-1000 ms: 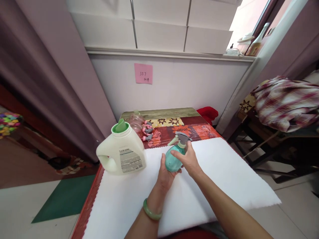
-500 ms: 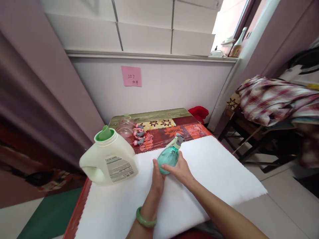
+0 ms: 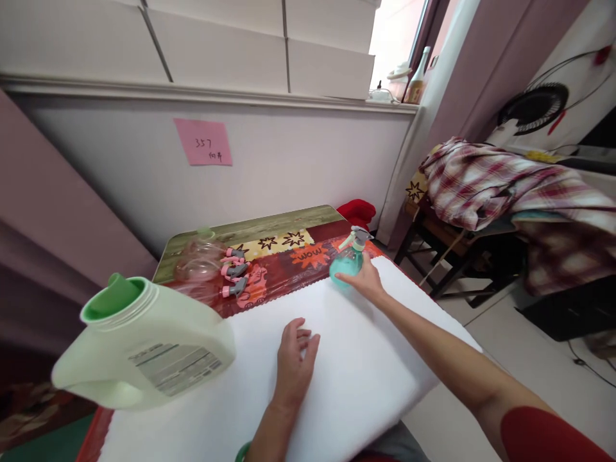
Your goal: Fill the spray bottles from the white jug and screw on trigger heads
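Observation:
My right hand (image 3: 366, 276) is wrapped round a teal spray bottle (image 3: 342, 266) with a grey and pale green trigger head, upright at the far part of the white mat (image 3: 346, 346). My left hand (image 3: 294, 356) lies over the middle of the mat, holding nothing, its fingers loosely curled and thumb apart. To the left stands a big pale green detergent jug (image 3: 187, 321) without a cap, a green spout showing in its neck. Behind it are clear plastic bottles (image 3: 197, 263) and pink-and-grey spray heads (image 3: 234, 287) on the red patterned tablecloth (image 3: 279, 279).
White boxes (image 3: 221, 48) line the ledge above the wall, with a pink note (image 3: 203, 142) below them. A chair or stool heaped with a plaid shirt (image 3: 462, 186) stands at the right. A red cloth item (image 3: 357, 212) sits behind the table's far right corner.
My right hand has carried the spray bottle away and to the right. My left hand has let go of it and now lies apart. The view has shifted rightward.

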A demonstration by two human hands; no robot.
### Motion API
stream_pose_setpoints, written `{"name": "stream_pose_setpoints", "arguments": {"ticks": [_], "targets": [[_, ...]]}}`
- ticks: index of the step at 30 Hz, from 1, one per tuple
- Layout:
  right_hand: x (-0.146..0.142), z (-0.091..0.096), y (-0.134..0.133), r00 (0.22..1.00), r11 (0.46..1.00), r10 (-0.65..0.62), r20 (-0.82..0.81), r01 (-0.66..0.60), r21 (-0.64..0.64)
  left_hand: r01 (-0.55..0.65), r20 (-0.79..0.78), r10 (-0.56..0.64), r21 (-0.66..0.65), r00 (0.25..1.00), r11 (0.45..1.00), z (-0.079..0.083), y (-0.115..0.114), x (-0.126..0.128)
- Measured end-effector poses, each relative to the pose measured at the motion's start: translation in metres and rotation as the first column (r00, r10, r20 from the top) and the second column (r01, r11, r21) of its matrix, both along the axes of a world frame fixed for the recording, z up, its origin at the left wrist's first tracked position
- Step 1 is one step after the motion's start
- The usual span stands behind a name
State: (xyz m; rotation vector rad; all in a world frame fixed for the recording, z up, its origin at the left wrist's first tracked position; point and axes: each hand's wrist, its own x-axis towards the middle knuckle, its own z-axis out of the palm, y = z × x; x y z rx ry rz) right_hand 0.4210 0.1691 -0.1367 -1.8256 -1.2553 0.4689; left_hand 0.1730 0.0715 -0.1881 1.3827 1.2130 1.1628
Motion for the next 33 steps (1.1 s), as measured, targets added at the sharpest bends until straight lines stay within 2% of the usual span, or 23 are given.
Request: {"name": "stream_pose_setpoints", "arguments": {"ticks": [3, 6, 8, 10, 14, 17, 26, 33], "targets": [[0.036, 0.0, 0.029, 0.991, 0.997, -0.07, 0.11, 0.073, -0.023, 0.096, -0.288, -0.02, 0.254, 0.957, 0.962, -0.001, -0.002, 0.001], [0.062, -0.004, 0.05, 0.983, 0.991, -0.122, 0.135, 0.128, -0.035, 0.202, -0.598, 0.064, 0.367, 0.799, 0.908, -0.004, -0.003, 0.003], [0.074, -0.007, 0.061, 0.972, 0.984, -0.155, 0.176, 0.168, -0.058, 0.197, -0.733, 0.143, 0.357, 0.666, 0.913, -0.006, -0.003, 0.005], [0.083, -0.009, 0.069, 0.962, 0.979, -0.166, 0.216, 0.186, -0.079, 0.163, -0.81, 0.173, 0.312, 0.56, 0.936, -0.01, -0.002, 0.008], [0.094, -0.012, 0.08, 0.957, 0.98, -0.158, 0.243, 0.183, -0.081, 0.168, -0.891, 0.094, 0.186, 0.444, 0.968, -0.014, 0.002, 0.013], [0.1, -0.015, 0.085, 0.96, 0.985, -0.146, 0.238, 0.164, -0.056, 0.178, -0.913, 0.058, 0.141, 0.405, 0.974, -0.013, 0.005, 0.017], [0.1, -0.017, 0.117, 0.969, 0.995, -0.094, 0.227, 0.099, -0.012, 0.187, -0.929, 0.047, 0.124, 0.368, 0.975, -0.009, 0.006, 0.018], [0.103, -0.043, 0.14, 0.986, 0.999, -0.001, 0.168, 0.006, -0.031, 0.207, -0.945, 0.079, 0.15, 0.319, 0.967, -0.011, 0.005, 0.016]]}}
